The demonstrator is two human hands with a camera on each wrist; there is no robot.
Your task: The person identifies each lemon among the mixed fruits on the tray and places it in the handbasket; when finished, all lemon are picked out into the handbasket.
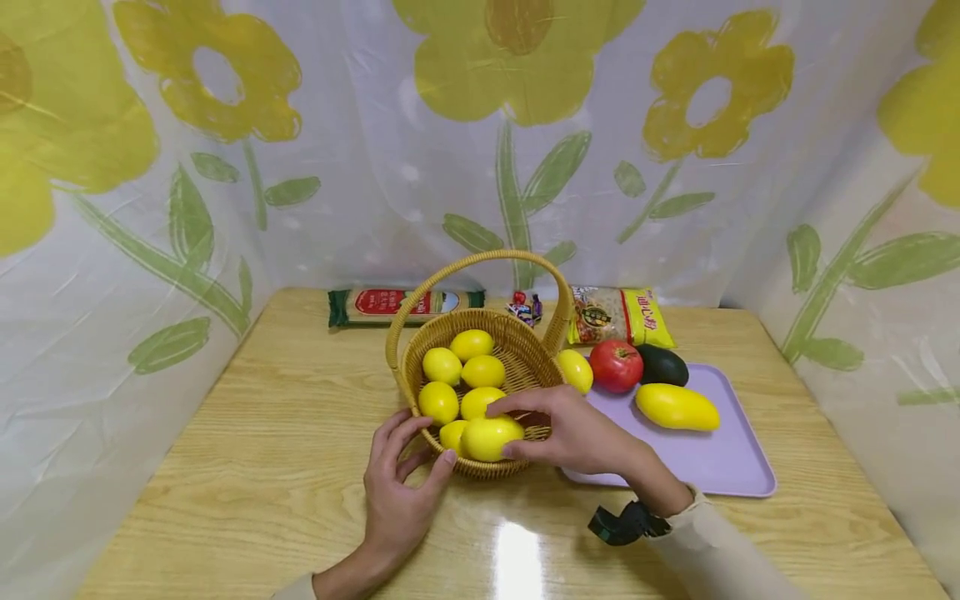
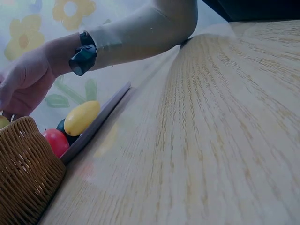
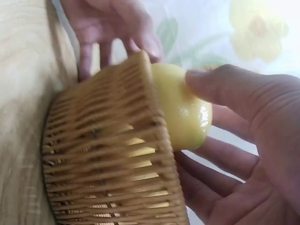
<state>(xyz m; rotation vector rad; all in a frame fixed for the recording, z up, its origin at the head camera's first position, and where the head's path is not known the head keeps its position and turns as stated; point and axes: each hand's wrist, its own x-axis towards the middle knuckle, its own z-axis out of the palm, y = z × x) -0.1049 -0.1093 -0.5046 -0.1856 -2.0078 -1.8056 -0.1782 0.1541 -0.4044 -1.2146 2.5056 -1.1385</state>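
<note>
A wicker basket [image 1: 532, 346] with a tall arched handle holds several yellow lemons [image 1: 442, 365]. My right hand [image 1: 577, 429] pinches one lemon [image 1: 491, 439] between thumb and fingers, at the basket's near side. In the right wrist view, that lemon [image 3: 180, 108] sticks up past the woven rim. My left hand [image 1: 401, 492] holds the basket's near left rim, its fingers spread and bent around the outer curve, the thumb at the front. The left wrist view shows the basket's wall [image 2: 28, 173] and my right hand [image 2: 28, 82] above it.
Right of the basket, a lilac tray [image 1: 720, 467] bears a lemon [image 1: 575, 371], a red pomegranate [image 1: 617, 365], a dark green fruit [image 1: 663, 365] and a yellow mango [image 1: 677, 407]. Behind lie a noodle packet [image 1: 375, 305], small wrapped candies [image 1: 527, 310] and a yellow food bag [image 1: 622, 317].
</note>
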